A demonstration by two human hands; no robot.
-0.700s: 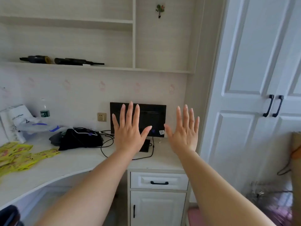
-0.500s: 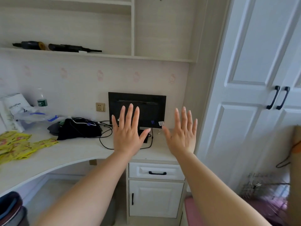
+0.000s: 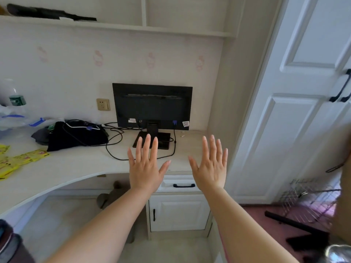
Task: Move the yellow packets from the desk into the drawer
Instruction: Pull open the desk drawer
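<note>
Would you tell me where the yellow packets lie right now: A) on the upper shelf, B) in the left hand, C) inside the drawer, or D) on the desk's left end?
D: the yellow packets lie on the desk at far left; the drawer is shut.

The yellow packets [image 3: 20, 161] are cut off by the left edge, and their print is too small to be read. The drawer [image 3: 178, 180] front is partly covered at both ends, by the left hand [image 3: 146, 168] and the right hand [image 3: 210, 168]. The dark tools [image 3: 47, 13] on the far shelf [image 3: 114, 25] are blurred and clipped at the top edge. The bottle [image 3: 14, 95] at the far left is blurred — its label cannot be read. The wire rack [image 3: 307, 202] at the right is smeared.
</note>
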